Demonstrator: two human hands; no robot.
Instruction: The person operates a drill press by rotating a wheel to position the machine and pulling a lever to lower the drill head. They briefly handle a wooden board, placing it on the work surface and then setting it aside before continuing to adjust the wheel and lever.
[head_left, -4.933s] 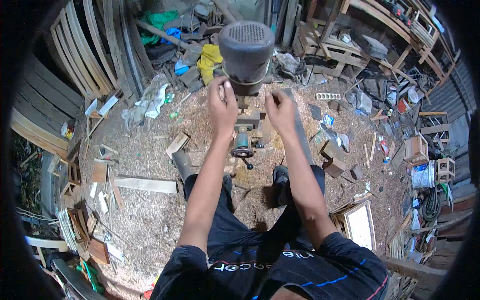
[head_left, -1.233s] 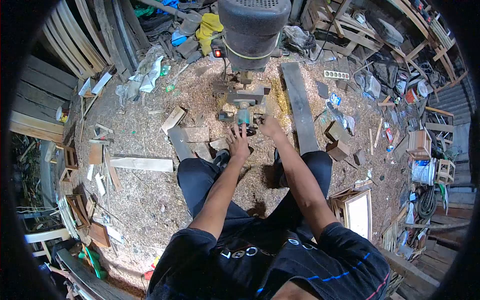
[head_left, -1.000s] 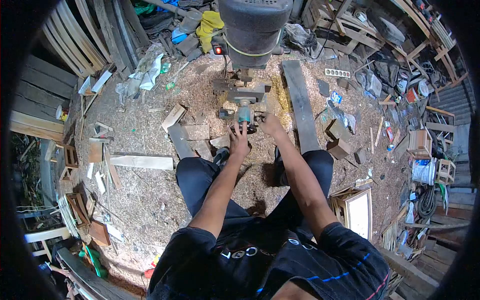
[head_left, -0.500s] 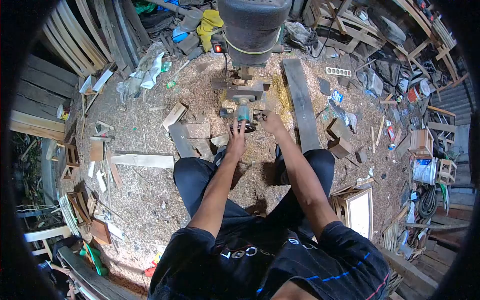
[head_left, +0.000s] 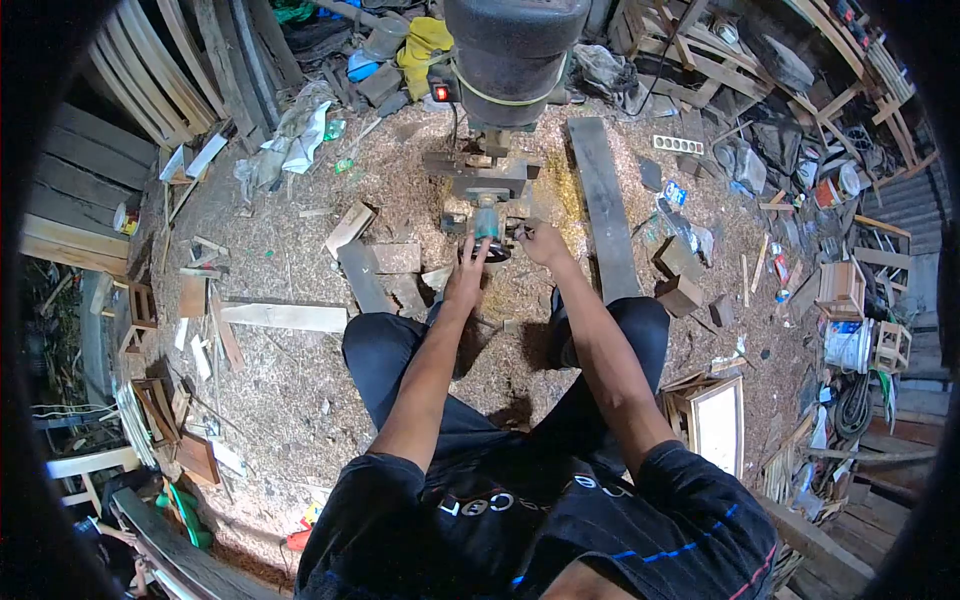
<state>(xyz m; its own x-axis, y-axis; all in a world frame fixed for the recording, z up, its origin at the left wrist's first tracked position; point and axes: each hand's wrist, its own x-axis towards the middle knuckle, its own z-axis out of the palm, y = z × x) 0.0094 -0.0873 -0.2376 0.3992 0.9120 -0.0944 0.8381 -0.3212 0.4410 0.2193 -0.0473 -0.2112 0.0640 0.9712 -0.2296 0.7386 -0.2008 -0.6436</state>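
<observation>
A standing machine with a big dark motor housing (head_left: 515, 50) rises in front of me, a red lamp (head_left: 440, 93) lit on its side. Below it sit a metal bracket (head_left: 480, 178) and a teal spindle part (head_left: 487, 222) with a round black handwheel (head_left: 492, 251). My left hand (head_left: 468, 278) reaches up to the handwheel, fingers spread and touching its lower edge. My right hand (head_left: 545, 244) is curled on a small knob or handle at the wheel's right side. My dark trousers and black shirt fill the lower view.
Sawdust covers the floor. A long grey plank (head_left: 605, 205) lies right of the machine, wood offcuts (head_left: 385, 275) and a pale board (head_left: 285, 317) to the left. Curved wooden slats (head_left: 150, 75) lean at far left. A framed panel (head_left: 720, 428) and small wooden frames (head_left: 840, 290) sit right.
About five seconds ago both hands were up at the motor housing; they have dropped to the handwheel below. Over the last second the left hand crept slightly up onto the wheel.
</observation>
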